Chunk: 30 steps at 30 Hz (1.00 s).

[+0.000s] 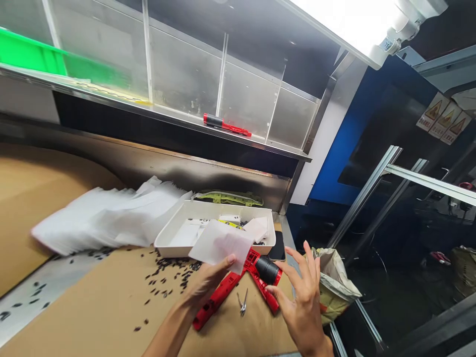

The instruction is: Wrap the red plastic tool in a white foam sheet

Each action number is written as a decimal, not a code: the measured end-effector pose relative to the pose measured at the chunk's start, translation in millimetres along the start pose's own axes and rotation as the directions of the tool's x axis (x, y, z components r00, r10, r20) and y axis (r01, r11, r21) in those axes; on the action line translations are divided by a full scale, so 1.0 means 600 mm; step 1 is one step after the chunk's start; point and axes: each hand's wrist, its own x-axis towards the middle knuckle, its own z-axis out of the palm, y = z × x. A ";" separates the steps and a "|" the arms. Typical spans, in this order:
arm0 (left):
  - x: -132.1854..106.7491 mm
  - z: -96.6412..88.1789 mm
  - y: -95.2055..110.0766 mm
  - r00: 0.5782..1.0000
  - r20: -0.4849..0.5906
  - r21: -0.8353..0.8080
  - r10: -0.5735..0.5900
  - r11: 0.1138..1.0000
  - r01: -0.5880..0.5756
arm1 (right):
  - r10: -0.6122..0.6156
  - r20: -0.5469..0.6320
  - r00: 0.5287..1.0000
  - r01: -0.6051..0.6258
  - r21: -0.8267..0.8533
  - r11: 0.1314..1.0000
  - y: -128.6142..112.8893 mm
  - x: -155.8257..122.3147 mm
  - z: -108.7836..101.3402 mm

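Note:
My left hand (213,277) is closed on a thin white sheet (223,244), its thumb pressed on the sheet's lower edge. Behind and below the sheet lie red plastic parts: a long red piece (215,303) slanting down to the left, and another red piece (266,292) slanting down to the right. A black ribbed cylinder with a red end (268,270) joins the red plastic near the sheet. My right hand (303,297) is open, fingers spread, its thumb and forefinger close to the cylinder's red end; whether they touch it I cannot tell. Small metal nippers (243,303) lie below on the cardboard.
A white tray (167,248) holds papers and small parts. Many small black pieces (159,275) are scattered on the cardboard (111,302). White sheets (115,213) are piled left. A phone (278,246) and an open bag (336,282) are at right. A red-and-black part (226,125) rests on the shelf.

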 end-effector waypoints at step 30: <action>-0.115 0.046 -0.108 0.995 0.094 -0.430 0.045 0.903 0.000 | 0.045 0.321 0.946 -0.147 0.302 0.942 -0.071 0.064 -0.054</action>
